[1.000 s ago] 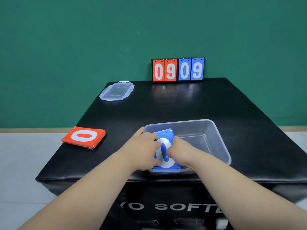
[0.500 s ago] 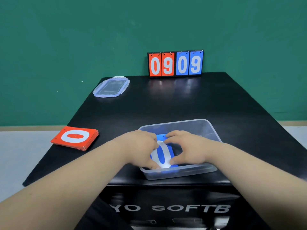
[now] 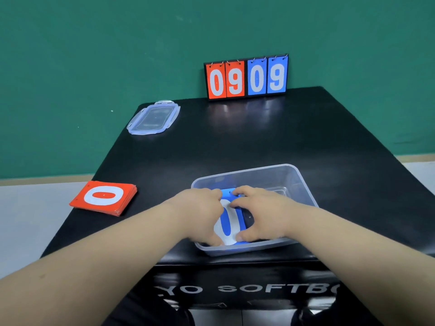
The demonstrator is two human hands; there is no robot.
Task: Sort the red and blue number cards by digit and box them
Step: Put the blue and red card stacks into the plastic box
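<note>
A clear plastic box [image 3: 296,177] stands near the table's front edge. A stack of blue number cards [image 3: 229,222] with a white 0 on top lies flat in its left half. My left hand [image 3: 200,212] grips the stack's left side and my right hand [image 3: 256,212] grips its right side, both inside the box. A stack of red number cards [image 3: 103,196] with a 0 on top lies on the table's left edge, well left of my hands.
The box's clear lid [image 3: 154,118] lies at the back left of the black table [image 3: 259,137]. A scoreboard [image 3: 246,77] showing 09 in red and 09 in blue stands against the green wall at the back.
The blue stack went from tilted over the box's front rim to lying flat on the box floor, and both hands followed it down inside.
</note>
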